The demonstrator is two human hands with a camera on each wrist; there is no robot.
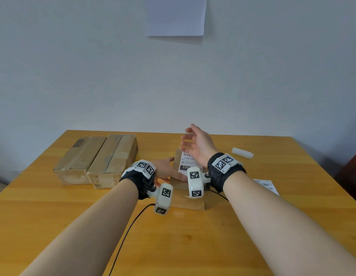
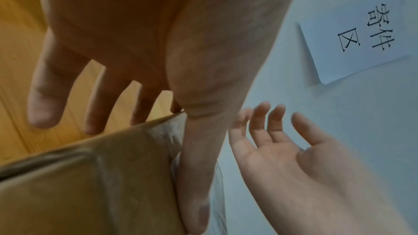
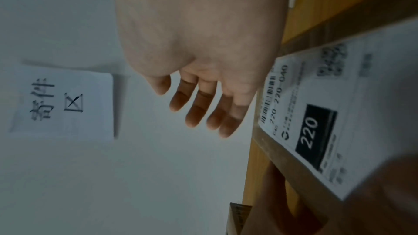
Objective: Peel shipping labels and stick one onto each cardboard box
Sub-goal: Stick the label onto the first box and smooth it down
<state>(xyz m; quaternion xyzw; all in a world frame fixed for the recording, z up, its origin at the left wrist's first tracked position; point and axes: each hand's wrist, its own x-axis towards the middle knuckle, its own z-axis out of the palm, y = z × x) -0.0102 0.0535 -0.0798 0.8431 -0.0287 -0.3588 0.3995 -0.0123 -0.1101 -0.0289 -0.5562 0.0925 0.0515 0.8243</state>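
Left hand [image 1: 164, 169] grip: thumb laid flat on the top of the labelled cardboard box [image 1: 188, 202], fingers [image 2: 45, 96] spread straight down its left side, steadying it. Right hand [image 1: 197, 144] grip: fully open, fingers straight, raised clear above the box's far end and holding nothing. A white shipping label [image 1: 188, 163] printed "220" lies flat on the box top. This box sits near the middle of the wooden surface [image 1: 252, 226]. Two unlabelled cardboard boxes [image 1: 97, 160] stand side by side, touching, toward the far left corner. A further label sheet [image 1: 266, 186] lies at the right edge; a white roll [image 1: 242, 152] lies toward the far right. A paper sign [image 1: 176, 15] hangs on the wall.
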